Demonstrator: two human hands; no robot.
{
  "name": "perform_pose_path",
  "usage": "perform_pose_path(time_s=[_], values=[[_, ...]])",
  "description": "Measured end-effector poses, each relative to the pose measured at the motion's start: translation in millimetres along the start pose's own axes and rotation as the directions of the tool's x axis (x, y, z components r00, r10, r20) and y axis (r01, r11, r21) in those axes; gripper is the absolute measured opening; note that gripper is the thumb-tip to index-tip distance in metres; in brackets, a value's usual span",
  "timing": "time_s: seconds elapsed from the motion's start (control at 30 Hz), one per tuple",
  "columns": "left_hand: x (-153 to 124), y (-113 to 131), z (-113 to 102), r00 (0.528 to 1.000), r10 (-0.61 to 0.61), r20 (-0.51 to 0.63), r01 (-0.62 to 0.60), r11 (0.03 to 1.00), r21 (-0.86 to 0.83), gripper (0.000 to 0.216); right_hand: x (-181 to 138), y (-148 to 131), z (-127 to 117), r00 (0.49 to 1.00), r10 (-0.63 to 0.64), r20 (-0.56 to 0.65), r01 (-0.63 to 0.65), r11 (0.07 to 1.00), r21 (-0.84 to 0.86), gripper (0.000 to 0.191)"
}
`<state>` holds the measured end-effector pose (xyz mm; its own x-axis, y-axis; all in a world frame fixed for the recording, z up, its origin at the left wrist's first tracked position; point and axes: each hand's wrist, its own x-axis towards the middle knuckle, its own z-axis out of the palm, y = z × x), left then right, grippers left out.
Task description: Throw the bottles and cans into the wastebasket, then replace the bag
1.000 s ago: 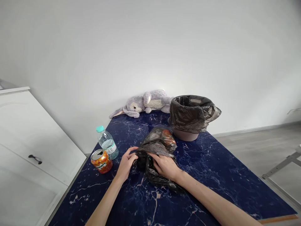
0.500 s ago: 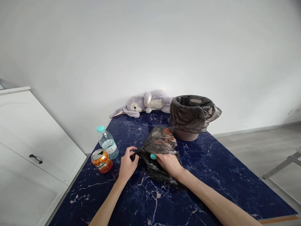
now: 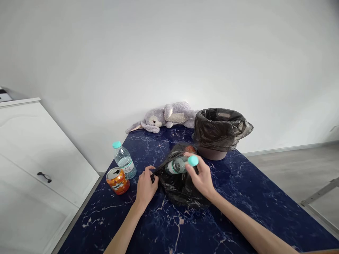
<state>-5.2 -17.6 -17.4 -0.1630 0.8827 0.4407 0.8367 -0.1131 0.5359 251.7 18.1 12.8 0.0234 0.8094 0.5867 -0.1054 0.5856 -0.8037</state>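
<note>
A black plastic bag (image 3: 182, 192) lies on the table, with something orange showing faintly through its far side. My left hand (image 3: 147, 184) pinches the left edge of the bag's mouth. In my right hand (image 3: 202, 178) is a clear plastic bottle (image 3: 180, 165) with a turquoise cap, gripped near its neck. The bottle slants up to the right, and its lower end is hidden inside the bag. Left of my left hand stand an orange drink can (image 3: 118, 183) and a second water bottle (image 3: 124, 160), upright and partly filled.
A bin (image 3: 222, 135) lined with a black bag stands at the back right of the blue marbled table (image 3: 148, 225). Along the wall lies a grey plush rabbit (image 3: 169, 116). A white cabinet (image 3: 45, 151) is on the left.
My right hand has risen, drawing the bottle partly out of the bag's mouth, so its neck and label now show. My left hand keeps its hold on the bag.
</note>
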Motion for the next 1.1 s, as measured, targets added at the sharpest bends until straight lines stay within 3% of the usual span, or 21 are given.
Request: perform_pose_path(time_s=[0.1, 0.23, 0.37, 0.47, 0.53, 0.6, 0.67, 0.77, 0.87, 0.97, 1.1], values=[[-0.2, -1.4, 1.4, 1.0, 0.001, -0.006, -0.001, 1.0, -0.008, 0.029, 10.4, 1.1, -3.7, 0.978, 0.191, -0.086, -0.168, 0.961, 0.22, 0.041], [0.2, 3.6, 0.6, 1.0, 0.011, -0.025, -0.013, 0.998, -0.067, 0.031, 18.7, 0.8, -6.7, 0.911, 0.412, 0.024, -0.381, 0.817, 0.433, 0.05], [-1.0, 20.1, -9.4, 0.992, 0.026, -0.125, -0.047, 0.985, -0.166, 0.043, 18.6, -2.5, -4.0, 0.849, 0.496, 0.181, -0.514, 0.699, 0.497, 0.049], [-5.0, 33.2, -21.1, 0.994, 0.024, -0.106, -0.055, 0.955, -0.293, 0.028, 13.2, -4.5, 2.6, 0.832, 0.498, 0.244, -0.549, 0.675, 0.494, 0.051], [-8.4, 40.1, -27.1, 0.998, 0.05, 0.035, -0.031, 0.91, -0.414, 0.022, 8.4, -5.4, 7.7, 0.839, 0.475, 0.265, -0.542, 0.688, 0.482, 0.054], [-11.3, 45.6, -30.4, 0.967, 0.11, 0.228, 0.028, 0.848, -0.529, 0.032, 3.8, -6.2, 11.6, 0.854, 0.44, 0.278, -0.52, 0.715, 0.466, 0.059], [-12.5, 49.8, -31.8, 0.903, 0.179, 0.39, 0.11, 0.782, -0.613, 0.052, 0.5, -6.3, 13.8, 0.869, 0.402, 0.289, -0.494, 0.746, 0.448, 0.064], [-11.4, 53.7, -34.0, 0.798, 0.253, 0.546, 0.242, 0.697, -0.676, 0.079, -1.9, -4.3, 14.6, 0.891, 0.342, 0.298, -0.443, 0.797, 0.41, 0.065], [-8.7, 54.6, -38.3, 0.729, 0.28, 0.625, 0.347, 0.636, -0.689, 0.078, -2.8, -0.2, 14.7, 0.913, 0.277, 0.299, -0.375, 0.859, 0.349, 0.06], [-5.4, 52.5, -42.8, 0.764, 0.233, 0.602, 0.386, 0.582, -0.716, 0.08, -4.9, 2.4, 14.3, 0.94, 0.197, 0.28, -0.268, 0.932, 0.243, 0.058], [1.3, 46.6, -43.1, 0.901, 0.06, 0.431, 0.333, 0.542, -0.772, 0.09, -11.9, -0.6, 12.1, 0.967, 0.059, 0.25, -0.056, 0.998, -0.017, 0.036]])
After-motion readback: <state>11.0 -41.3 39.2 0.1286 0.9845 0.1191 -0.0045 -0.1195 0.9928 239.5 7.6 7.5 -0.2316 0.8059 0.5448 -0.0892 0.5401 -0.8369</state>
